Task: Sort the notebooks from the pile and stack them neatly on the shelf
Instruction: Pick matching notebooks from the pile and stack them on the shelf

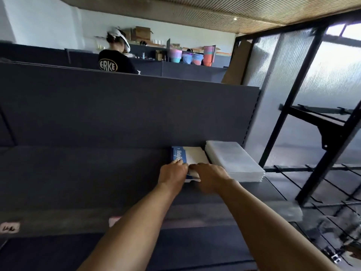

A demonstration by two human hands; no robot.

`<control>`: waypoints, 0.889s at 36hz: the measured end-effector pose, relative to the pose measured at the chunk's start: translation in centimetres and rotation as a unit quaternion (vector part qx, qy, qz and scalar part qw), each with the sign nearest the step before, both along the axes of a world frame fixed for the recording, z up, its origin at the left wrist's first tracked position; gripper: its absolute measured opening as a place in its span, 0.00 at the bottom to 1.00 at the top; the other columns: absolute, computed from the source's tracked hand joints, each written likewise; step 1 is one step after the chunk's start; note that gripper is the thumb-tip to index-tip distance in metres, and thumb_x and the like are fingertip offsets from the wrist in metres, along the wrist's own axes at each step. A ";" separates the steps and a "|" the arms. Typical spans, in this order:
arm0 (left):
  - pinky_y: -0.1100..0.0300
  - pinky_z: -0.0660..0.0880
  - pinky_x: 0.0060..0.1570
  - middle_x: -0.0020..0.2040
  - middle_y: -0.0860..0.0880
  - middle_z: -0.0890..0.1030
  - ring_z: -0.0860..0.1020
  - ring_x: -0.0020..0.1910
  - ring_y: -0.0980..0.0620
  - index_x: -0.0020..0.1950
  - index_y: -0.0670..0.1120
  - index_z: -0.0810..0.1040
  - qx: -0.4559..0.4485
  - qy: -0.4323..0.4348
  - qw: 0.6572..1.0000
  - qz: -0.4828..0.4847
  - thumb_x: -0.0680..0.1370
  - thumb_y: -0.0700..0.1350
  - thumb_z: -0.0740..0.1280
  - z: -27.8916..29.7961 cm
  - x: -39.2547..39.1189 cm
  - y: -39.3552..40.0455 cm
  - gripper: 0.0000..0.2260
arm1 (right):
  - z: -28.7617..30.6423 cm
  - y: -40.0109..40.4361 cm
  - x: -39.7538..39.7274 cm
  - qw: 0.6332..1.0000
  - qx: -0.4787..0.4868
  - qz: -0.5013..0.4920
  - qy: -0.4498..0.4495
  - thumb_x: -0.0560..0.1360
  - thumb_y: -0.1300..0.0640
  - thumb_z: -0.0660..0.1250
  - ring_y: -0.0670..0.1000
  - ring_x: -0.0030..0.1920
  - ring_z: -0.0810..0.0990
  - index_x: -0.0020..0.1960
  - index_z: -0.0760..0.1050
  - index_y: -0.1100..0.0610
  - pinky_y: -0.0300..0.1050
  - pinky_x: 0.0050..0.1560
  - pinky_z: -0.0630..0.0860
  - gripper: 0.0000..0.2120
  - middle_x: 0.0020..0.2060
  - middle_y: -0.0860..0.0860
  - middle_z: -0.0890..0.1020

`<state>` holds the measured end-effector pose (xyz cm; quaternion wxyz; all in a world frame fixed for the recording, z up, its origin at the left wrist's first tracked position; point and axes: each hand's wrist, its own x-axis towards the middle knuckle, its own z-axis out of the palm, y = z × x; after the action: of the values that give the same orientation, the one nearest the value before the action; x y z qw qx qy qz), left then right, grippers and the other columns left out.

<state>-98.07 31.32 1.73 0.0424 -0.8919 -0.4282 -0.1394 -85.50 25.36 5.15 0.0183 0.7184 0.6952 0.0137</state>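
Now notebook on shelf, under both hands' grip

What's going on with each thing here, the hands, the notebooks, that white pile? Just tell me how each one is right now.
Left hand: on the blue and white notebooks, fingers at their near edge.
Right hand: on the same notebooks, grip blurred.
Blue and white notebooks: lying flat on the shelf, against the back panel.
White wrapped stack: flat, squared, right beside them.
Shelf: dark, bare to the left.
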 end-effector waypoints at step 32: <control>0.39 0.56 0.72 0.79 0.52 0.46 0.44 0.77 0.41 0.78 0.60 0.51 -0.199 0.059 0.977 -0.041 0.78 0.64 0.57 -1.0 -0.3 3.7 0.30 | -0.5 3.1 0.6 0.985 -0.121 -0.115 -0.042 0.72 0.29 0.59 0.62 0.66 0.70 0.76 0.53 0.52 0.59 0.57 0.75 0.42 0.70 0.55 0.62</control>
<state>-98.33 35.03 0.71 -0.1168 -0.9058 -0.4074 0.0000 -84.92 28.46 4.61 0.1358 0.7848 0.6032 -0.0426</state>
